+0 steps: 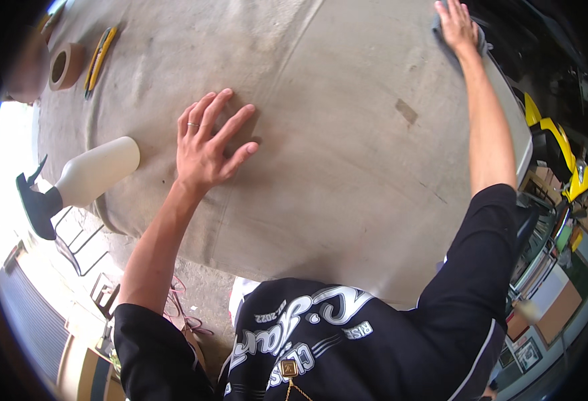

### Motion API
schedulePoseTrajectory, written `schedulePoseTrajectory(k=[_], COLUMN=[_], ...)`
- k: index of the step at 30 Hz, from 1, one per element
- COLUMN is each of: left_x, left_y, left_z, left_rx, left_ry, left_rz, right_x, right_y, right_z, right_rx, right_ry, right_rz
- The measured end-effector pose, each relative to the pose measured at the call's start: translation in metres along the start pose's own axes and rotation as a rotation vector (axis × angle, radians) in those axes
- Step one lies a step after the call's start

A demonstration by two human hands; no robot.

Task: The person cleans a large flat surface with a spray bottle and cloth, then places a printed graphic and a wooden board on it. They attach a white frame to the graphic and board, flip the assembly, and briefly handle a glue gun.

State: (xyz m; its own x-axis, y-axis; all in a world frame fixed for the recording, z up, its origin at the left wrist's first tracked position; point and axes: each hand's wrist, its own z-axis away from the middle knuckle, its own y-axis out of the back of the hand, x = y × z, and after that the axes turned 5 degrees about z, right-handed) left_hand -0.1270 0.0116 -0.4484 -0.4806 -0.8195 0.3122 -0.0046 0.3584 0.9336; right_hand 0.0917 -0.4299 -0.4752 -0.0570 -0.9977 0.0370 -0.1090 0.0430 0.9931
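Note:
My left hand (208, 139) rests on the beige cover (321, 187) spread over the work surface, fingers apart and holding nothing; a ring is on one finger. My right arm stretches to the far right edge, where my right hand (458, 28) presses on a bunched dark grey cloth (482, 43) and holds it against the cover. Part of the cloth is hidden under the palm. To the left of my left hand, a white spray bottle (100, 170) with a black trigger head lies on its side near the left edge.
At the far left are a roll of brown tape (65, 67) and a yellow utility knife (100, 61). A small brown patch (406, 111) marks the cover. Beyond the right edge stands a yellow and black motorbike (561, 150). Red cable (190, 321) lies on the floor below.

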Motion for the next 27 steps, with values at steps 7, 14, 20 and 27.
schedulePoseTrajectory(k=[7,14,20,27], left_x=[-0.001,-0.005,-0.007,-0.009], left_y=[-0.002,-0.006,-0.005,-0.004], left_z=[-0.002,0.001,0.003,0.002], left_rx=[-0.011,0.076,0.097,0.134], left_ry=[-0.034,-0.024,0.026,0.046], left_rz=[-0.037,0.025,0.075,0.181], right_x=[-0.036,-0.242,-0.258,-0.192], right_y=[-0.002,0.092,0.091,0.031], right_z=[0.087,0.46,0.455,0.126], right_rx=[0.14,-0.313,-0.414,0.073], right_ry=[0.129,0.37,0.642,0.647], right_rz=[0.071,-0.257,-0.518,-0.119])
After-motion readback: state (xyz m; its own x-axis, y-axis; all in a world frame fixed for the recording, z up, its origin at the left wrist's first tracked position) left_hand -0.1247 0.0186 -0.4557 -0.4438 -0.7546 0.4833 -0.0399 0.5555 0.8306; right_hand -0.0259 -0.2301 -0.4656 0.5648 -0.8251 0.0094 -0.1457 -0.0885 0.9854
